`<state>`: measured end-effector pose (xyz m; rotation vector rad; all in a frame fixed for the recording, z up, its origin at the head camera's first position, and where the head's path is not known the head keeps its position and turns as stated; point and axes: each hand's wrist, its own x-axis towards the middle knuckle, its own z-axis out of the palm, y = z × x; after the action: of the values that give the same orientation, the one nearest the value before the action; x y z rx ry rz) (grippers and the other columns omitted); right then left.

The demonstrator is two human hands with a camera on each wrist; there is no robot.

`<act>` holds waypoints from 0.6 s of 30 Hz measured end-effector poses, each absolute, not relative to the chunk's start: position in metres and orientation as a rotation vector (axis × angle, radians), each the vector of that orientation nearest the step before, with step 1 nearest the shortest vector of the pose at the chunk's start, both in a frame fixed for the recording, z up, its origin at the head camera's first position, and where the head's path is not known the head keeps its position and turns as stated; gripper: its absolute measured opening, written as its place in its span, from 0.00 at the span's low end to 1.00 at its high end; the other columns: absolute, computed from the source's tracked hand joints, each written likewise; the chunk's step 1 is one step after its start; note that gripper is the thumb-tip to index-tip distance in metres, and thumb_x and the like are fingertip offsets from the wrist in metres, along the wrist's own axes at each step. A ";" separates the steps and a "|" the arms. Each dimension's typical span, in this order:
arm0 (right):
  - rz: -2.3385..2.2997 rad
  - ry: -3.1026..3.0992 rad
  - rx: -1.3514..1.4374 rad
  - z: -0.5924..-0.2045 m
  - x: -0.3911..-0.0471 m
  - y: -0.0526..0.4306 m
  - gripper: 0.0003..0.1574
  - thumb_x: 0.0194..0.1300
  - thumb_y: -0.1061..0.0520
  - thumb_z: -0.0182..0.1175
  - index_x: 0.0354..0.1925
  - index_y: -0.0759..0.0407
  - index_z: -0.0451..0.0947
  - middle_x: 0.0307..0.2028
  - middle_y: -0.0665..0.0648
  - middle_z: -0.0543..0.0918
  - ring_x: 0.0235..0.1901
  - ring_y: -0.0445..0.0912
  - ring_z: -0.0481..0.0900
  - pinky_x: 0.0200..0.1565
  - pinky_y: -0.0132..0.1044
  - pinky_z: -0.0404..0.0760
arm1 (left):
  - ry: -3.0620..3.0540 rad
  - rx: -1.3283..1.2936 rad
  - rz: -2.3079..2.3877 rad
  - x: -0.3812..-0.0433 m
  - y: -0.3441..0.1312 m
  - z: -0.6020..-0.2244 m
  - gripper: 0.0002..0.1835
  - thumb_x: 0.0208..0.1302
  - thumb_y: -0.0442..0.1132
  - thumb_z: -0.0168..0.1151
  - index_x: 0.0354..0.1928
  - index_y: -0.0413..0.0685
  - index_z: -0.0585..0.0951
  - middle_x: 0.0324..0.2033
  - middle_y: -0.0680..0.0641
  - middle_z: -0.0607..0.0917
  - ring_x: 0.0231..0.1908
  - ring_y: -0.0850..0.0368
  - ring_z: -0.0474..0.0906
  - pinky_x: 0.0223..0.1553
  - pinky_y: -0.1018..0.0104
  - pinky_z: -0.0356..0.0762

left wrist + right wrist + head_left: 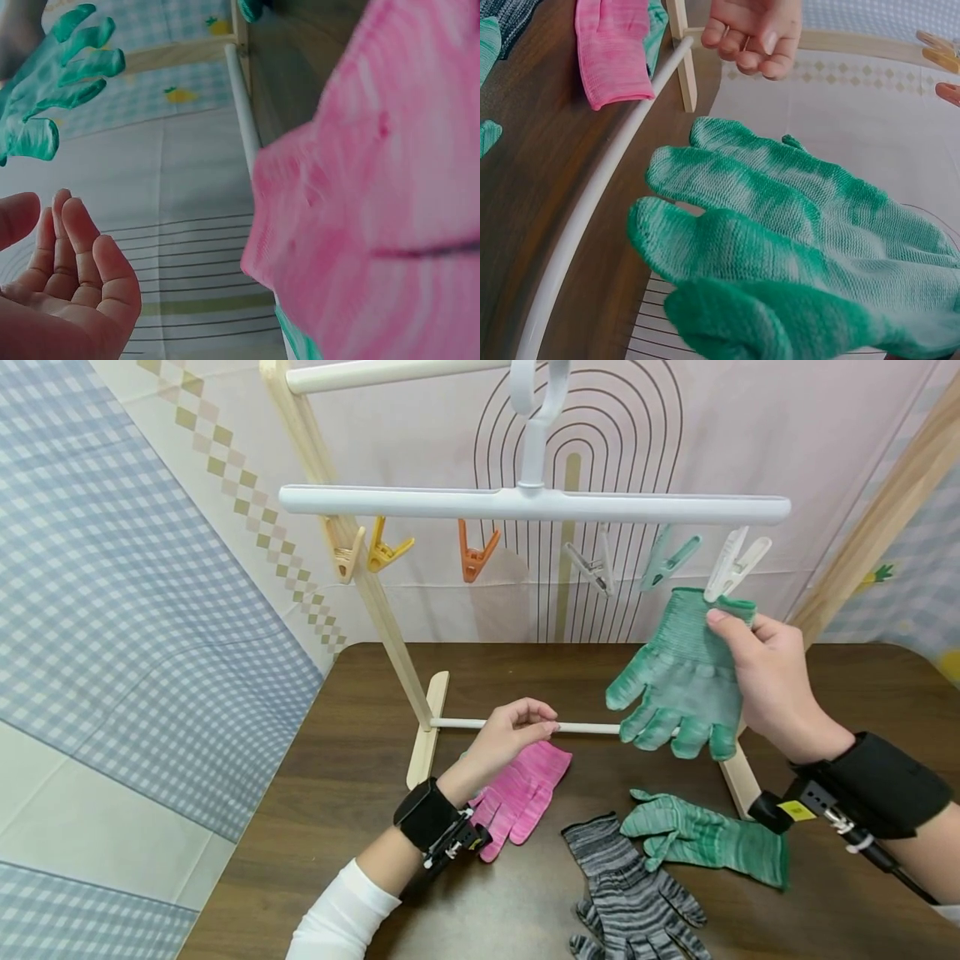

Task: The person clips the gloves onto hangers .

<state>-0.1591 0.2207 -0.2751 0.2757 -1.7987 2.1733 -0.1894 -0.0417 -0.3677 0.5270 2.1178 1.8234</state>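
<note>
My right hand point(780, 681) pinches the cuff of a green knit glove point(678, 672) between thumb and fingers, at the right end of the hanger. A white clothespin point(731, 568) under the hanger bar meets that cuff at its top edge. The glove hangs fingers down; in the right wrist view its fingers point(735, 232) fill much of the picture. My left hand point(506, 735) hovers over a pink glove point(525, 789), fingers loosely bent and holding nothing. In the left wrist view the left palm point(67, 300) shows with its fingers apart from the thumb.
A white hanger point(450, 503) hangs from a wooden rack point(386, 610) with several coloured clothespins, including an orange one point(476, 556). On the brown table point(322, 860) lie a grey-black striped glove point(630, 893) and another green glove point(712, 839). A white rod point(588, 727) crosses low behind them.
</note>
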 end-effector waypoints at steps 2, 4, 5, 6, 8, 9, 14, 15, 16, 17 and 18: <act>2.160 -1.801 0.272 -0.275 -0.159 0.221 0.08 0.61 0.58 0.54 0.29 0.59 0.78 0.19 0.49 0.79 0.20 0.37 0.76 0.22 0.26 0.74 | 2.164 0.535 1.771 -0.188 -0.043 -0.365 0.14 0.60 0.35 0.54 0.46 0.33 0.73 0.41 0.35 0.77 0.37 0.55 0.76 0.40 0.67 0.72; 2.156 -1.797 0.267 -0.274 -0.159 0.222 0.10 0.61 0.58 0.54 0.25 0.59 0.76 0.15 0.49 0.75 0.17 0.37 0.73 0.20 0.26 0.71 | 2.223 0.544 1.712 -0.184 -0.045 -0.358 0.13 0.60 0.35 0.54 0.44 0.35 0.74 0.41 0.35 0.78 0.34 0.60 0.75 0.38 0.70 0.71; 2.156 -1.793 0.265 -0.274 -0.159 0.222 0.11 0.61 0.58 0.54 0.24 0.60 0.76 0.14 0.49 0.73 0.16 0.37 0.72 0.19 0.26 0.70 | 2.251 0.552 1.685 -0.182 -0.046 -0.356 0.12 0.60 0.34 0.54 0.44 0.35 0.74 0.41 0.35 0.78 0.34 0.60 0.75 0.37 0.71 0.71; 2.153 -1.790 0.264 -0.274 -0.159 0.223 0.11 0.61 0.58 0.54 0.23 0.59 0.76 0.13 0.49 0.73 0.16 0.37 0.71 0.19 0.26 0.69 | 2.284 0.554 1.656 -0.184 -0.047 -0.357 0.11 0.59 0.34 0.54 0.43 0.36 0.75 0.40 0.35 0.78 0.33 0.62 0.74 0.35 0.72 0.70; 2.152 -1.785 0.261 -0.274 -0.159 0.224 0.14 0.61 0.58 0.54 0.19 0.59 0.73 0.11 0.49 0.67 0.13 0.38 0.66 0.17 0.27 0.64 | 2.344 0.556 1.609 -0.186 -0.049 -0.361 0.10 0.59 0.35 0.55 0.42 0.39 0.76 0.39 0.38 0.79 0.33 0.63 0.73 0.35 0.73 0.70; 2.153 -1.782 0.259 -0.274 -0.159 0.224 0.16 0.61 0.59 0.54 0.17 0.59 0.71 0.10 0.49 0.63 0.12 0.38 0.64 0.16 0.28 0.61 | 2.365 0.553 1.588 -0.189 -0.051 -0.366 0.10 0.59 0.36 0.56 0.42 0.40 0.76 0.39 0.40 0.79 0.33 0.62 0.73 0.35 0.73 0.69; 2.112 -1.798 0.234 -0.273 -0.159 0.225 0.24 0.61 0.58 0.54 0.11 0.56 0.59 0.10 0.50 0.51 0.10 0.41 0.52 0.17 0.34 0.47 | 2.425 0.560 1.520 -0.199 -0.056 -0.383 0.09 0.58 0.37 0.57 0.41 0.44 0.77 0.37 0.45 0.80 0.33 0.63 0.73 0.32 0.73 0.70; 2.109 -1.795 0.235 -0.273 -0.159 0.225 0.25 0.61 0.58 0.54 0.10 0.56 0.57 0.10 0.50 0.49 0.11 0.42 0.50 0.19 0.36 0.45 | 2.429 0.566 1.503 -0.200 -0.057 -0.383 0.09 0.58 0.37 0.56 0.41 0.44 0.77 0.37 0.46 0.80 0.32 0.63 0.73 0.32 0.72 0.70; 2.109 -1.791 0.240 -0.273 -0.159 0.225 0.26 0.61 0.59 0.53 0.10 0.56 0.57 0.11 0.50 0.48 0.11 0.42 0.49 0.20 0.36 0.45 | 2.434 0.575 1.484 -0.200 -0.057 -0.384 0.09 0.58 0.37 0.56 0.41 0.44 0.77 0.36 0.46 0.80 0.33 0.63 0.73 0.32 0.72 0.70; 2.112 -1.784 0.246 -0.273 -0.159 0.225 0.25 0.61 0.59 0.54 0.10 0.56 0.58 0.11 0.50 0.49 0.11 0.42 0.49 0.20 0.36 0.45 | 2.436 0.584 1.464 -0.200 -0.058 -0.384 0.09 0.58 0.37 0.56 0.41 0.44 0.77 0.36 0.46 0.80 0.33 0.63 0.73 0.32 0.72 0.70; 2.118 -1.776 0.253 -0.273 -0.159 0.225 0.25 0.61 0.59 0.53 0.10 0.56 0.58 0.11 0.50 0.49 0.12 0.42 0.49 0.21 0.36 0.45 | 2.442 0.588 1.438 -0.200 -0.059 -0.385 0.09 0.58 0.37 0.56 0.41 0.44 0.77 0.36 0.47 0.80 0.33 0.63 0.73 0.33 0.72 0.70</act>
<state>-0.1590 0.2252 -0.2727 0.2535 -1.7757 2.1177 -0.2002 -0.0588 -0.3846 0.5884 2.4420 1.4377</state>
